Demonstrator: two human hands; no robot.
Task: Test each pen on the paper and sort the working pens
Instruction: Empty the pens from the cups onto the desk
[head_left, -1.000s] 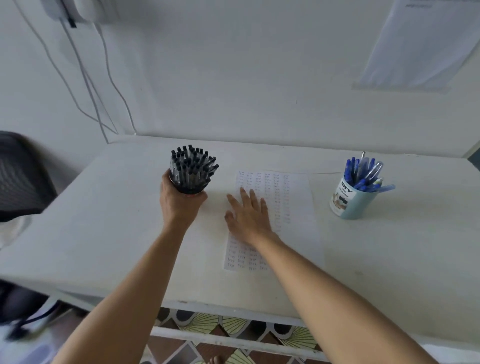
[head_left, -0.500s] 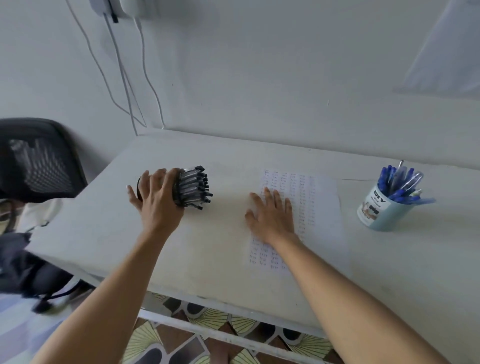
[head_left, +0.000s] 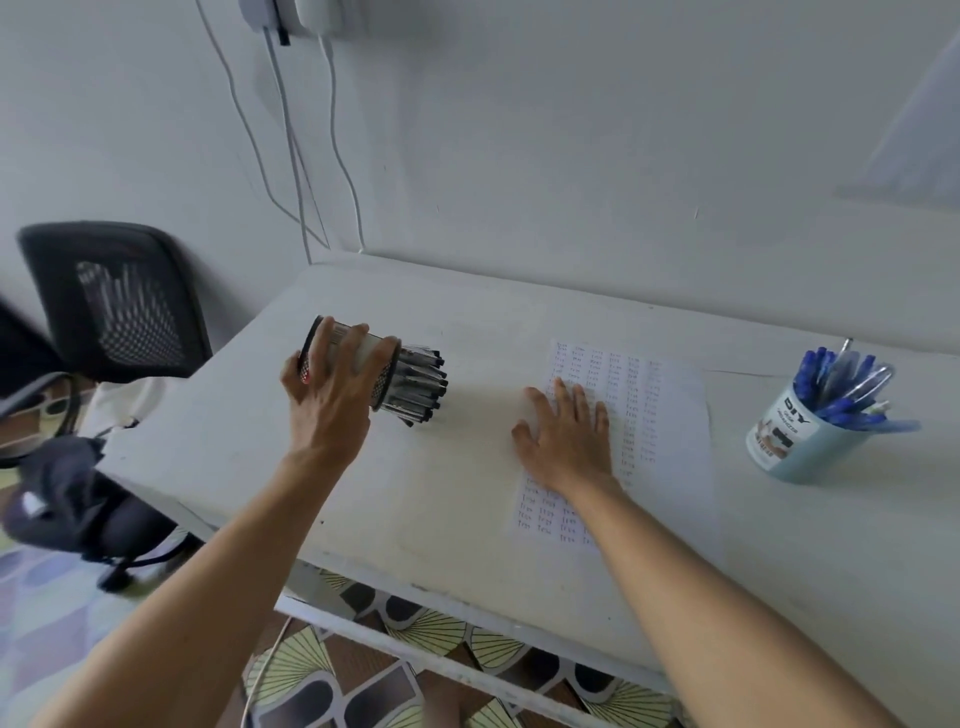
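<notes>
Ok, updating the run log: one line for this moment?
left hand: grips sideways pen holder | right hand: flat on paper | blue pens: in cup

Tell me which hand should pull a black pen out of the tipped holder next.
Right, most likely. The left hand grips the mesh holder lying on its side, so it is busy. The right hand lies flat and empty on the paper, and the black pens stick out toward it.
</notes>
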